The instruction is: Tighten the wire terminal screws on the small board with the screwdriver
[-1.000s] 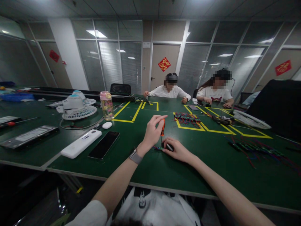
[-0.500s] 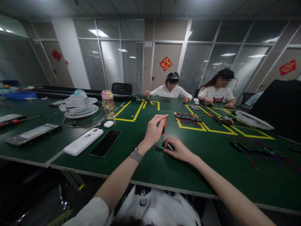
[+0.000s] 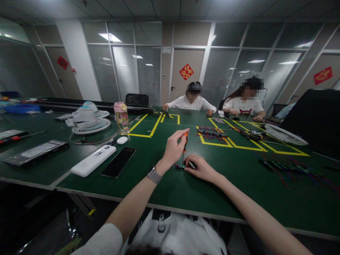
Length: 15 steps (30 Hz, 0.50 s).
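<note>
My left hand (image 3: 173,147) is closed round the orange handle of a small screwdriver (image 3: 184,143), which stands upright with its tip down on a small black part with coloured wires (image 3: 183,165) on the green table (image 3: 164,187). My right hand (image 3: 201,168) lies on the table just right of the tip, its fingers pinched on that small part and holding it down. A watch sits on my left wrist.
Left of my hands lie a black phone (image 3: 118,162), a white power bank (image 3: 93,160), a white mouse (image 3: 122,140), a pink-capped bottle (image 3: 121,118) and desk fans (image 3: 90,120). Wire bundles (image 3: 211,134) lie in yellow-taped boxes. Two people sit across the table. More wires (image 3: 289,168) lie at right.
Almost nothing differs. My left hand has shifted its fingers slightly on the screwdriver handle, and the view has moved a little; my right hand stays on the small part.
</note>
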Tool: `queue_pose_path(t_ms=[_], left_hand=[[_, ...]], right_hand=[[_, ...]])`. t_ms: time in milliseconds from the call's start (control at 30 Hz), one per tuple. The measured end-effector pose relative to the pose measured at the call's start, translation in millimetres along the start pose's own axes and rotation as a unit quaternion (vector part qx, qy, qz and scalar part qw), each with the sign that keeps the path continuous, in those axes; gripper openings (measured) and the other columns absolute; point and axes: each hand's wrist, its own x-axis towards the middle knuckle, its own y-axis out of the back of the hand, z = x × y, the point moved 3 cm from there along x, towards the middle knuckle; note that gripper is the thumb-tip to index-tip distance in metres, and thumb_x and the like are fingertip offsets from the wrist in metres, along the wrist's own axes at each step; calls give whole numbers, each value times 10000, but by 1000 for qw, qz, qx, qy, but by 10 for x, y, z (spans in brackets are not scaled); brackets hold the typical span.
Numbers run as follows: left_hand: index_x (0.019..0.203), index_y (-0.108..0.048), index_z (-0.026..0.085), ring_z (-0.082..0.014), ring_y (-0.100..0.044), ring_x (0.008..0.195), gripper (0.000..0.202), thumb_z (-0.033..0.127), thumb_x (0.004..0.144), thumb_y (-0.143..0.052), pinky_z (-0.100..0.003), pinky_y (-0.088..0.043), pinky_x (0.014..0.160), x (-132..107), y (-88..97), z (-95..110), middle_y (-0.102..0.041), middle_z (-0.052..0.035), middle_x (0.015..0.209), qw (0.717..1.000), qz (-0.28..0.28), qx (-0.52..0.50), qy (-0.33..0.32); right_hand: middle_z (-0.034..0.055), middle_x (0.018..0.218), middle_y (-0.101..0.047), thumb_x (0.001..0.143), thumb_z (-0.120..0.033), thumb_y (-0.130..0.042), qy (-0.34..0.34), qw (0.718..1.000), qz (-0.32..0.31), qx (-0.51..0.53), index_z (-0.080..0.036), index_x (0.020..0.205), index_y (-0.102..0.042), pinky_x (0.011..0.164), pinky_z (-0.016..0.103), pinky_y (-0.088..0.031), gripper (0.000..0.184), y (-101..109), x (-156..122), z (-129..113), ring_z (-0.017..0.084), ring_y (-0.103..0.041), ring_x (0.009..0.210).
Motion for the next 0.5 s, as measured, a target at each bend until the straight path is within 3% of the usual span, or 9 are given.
queue_pose_path(t_ms=[100,200,367,500], left_hand=[[1089,-685,195,-150,-644,904,230,170,896,-563,-274,-497,853,3,3,10,-697,-41,1009,1000,14,19,-8],[1020,-714,198,-157,-624,871,180,213,856,-641,-283,-499,828,-1,17,33,-660,-45,956,998,30,53,-18],[1117,-678,210,-165,-608,1049,291,128,932,-468,-310,-464,949,-4,4,32,-661,-58,1105,1000,-1,12,-17],[1111,-675,193,-145,-628,909,258,138,910,-523,-276,-486,856,-5,-4,30,-681,-43,994,1000,0,14,-16]], right_hand=[[51,927,-633,811,-157,-667,-1,1000,-3,-4,-198,821,-574,807,333,-472,102,2,-5,4,205,-593,868],[53,939,-629,813,-167,-668,-2,1000,-8,-9,-200,833,-574,818,341,-470,102,3,-10,0,210,-588,884],[55,932,-621,814,-172,-656,-7,1000,-12,-15,-199,848,-552,798,340,-472,113,5,-15,-9,209,-577,869],[50,922,-617,811,-157,-641,-7,1000,-11,-14,-200,843,-534,787,336,-470,119,-1,-14,-3,202,-571,850]])
